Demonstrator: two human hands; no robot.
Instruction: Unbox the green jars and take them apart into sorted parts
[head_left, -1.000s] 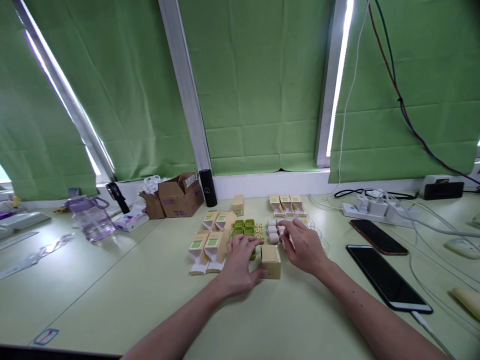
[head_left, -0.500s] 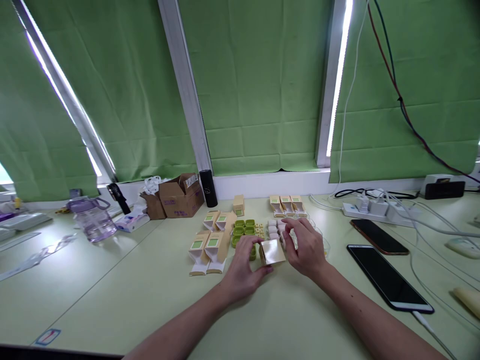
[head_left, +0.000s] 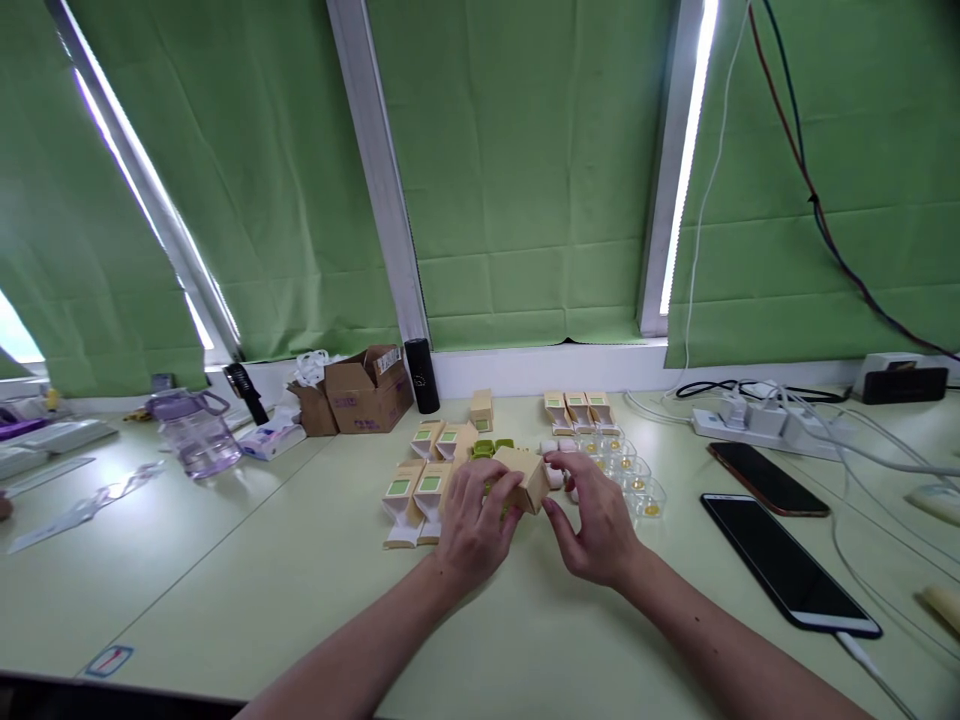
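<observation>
My left hand (head_left: pixel 476 515) is closed round a small beige cardboard box (head_left: pixel 523 470), held tilted above the table. At the box's right end is my right hand (head_left: pixel 596 520), thumb and forefinger apart; whether the fingertips touch the box I cannot tell. Behind the hands, green square trays (head_left: pixel 493 446) and small white pieces (head_left: pixel 555 478) are partly hidden. Open beige boxes with green labels (head_left: pixel 415 497) lie left of my left hand. Several clear cups with yellow centres (head_left: pixel 637 480) stand right of my right hand.
At the back stand more open boxes (head_left: pixel 577 410), one closed box (head_left: pixel 481 410), a brown carton (head_left: pixel 367 400) and a black cylinder (head_left: pixel 421 376). Two phones (head_left: pixel 787 565) and a power strip (head_left: pixel 765 425) with cables lie right. A purple water bottle (head_left: pixel 193 435) stands left.
The box has been turned in my left hand, its beige side now facing up instead of the shiny face. My right hand has come down beside its end, uncovering the clear cups.
</observation>
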